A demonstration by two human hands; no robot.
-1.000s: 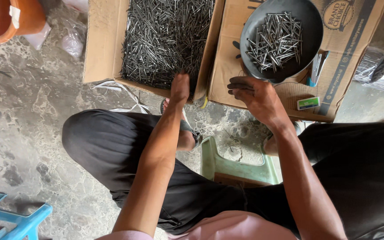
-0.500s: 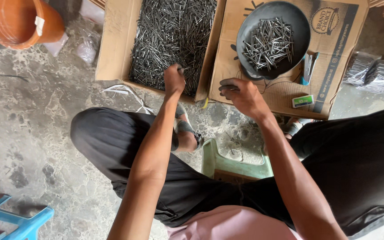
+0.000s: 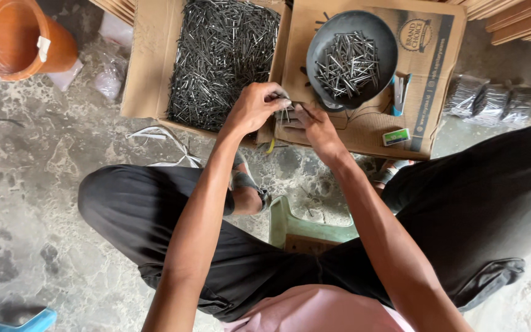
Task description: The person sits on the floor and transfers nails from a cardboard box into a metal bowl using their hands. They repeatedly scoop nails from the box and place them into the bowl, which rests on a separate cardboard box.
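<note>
My left hand is closed around a small bunch of dark nails at the near edge of an open cardboard box filled with loose nails. My right hand meets it from the right, its fingertips pinching the same bunch. Just beyond the hands a dark round pan with a heap of nails sits on a flattened cardboard sheet.
An orange bucket stands at the far left. A stapler-like blue tool and a small green box lie on the cardboard. Plastic-wrapped bundles lie at the right. A green stool is under me, a blue stool at the lower left.
My left hand has come out of the nail box with a bunch of nails and moved right to meet my right hand, which has closed on the bunch. The view has shifted a little.
</note>
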